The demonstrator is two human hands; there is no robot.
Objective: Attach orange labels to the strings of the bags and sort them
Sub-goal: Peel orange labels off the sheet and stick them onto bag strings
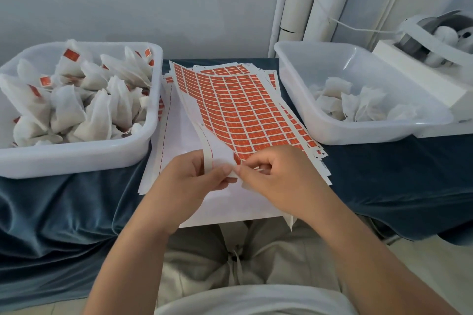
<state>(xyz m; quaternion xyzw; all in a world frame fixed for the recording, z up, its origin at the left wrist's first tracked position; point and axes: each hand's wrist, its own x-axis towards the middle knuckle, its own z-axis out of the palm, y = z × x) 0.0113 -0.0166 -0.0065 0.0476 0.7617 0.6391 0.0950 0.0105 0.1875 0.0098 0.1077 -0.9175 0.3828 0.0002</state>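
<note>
A sheet of orange labels (245, 109) lies on a stack of white sheets between two tubs. My left hand (194, 176) pinches the sheet's curled near edge. My right hand (276, 173) is closed with thumb and forefinger at the same corner, on an orange label (236, 158) that is partly lifted. A white bag (289, 220) pokes out under my right wrist. The left white tub (76, 158) holds many white bags (69, 109), some with orange labels on their strings. The right white tub (363, 133) holds several bags without labels (358, 104).
A dark blue cloth (64, 212) covers the table and hangs over its near edge. A white machine (422, 63) stands at the back right, with white pipes (302, 2) on the wall behind. My lap is below the table edge.
</note>
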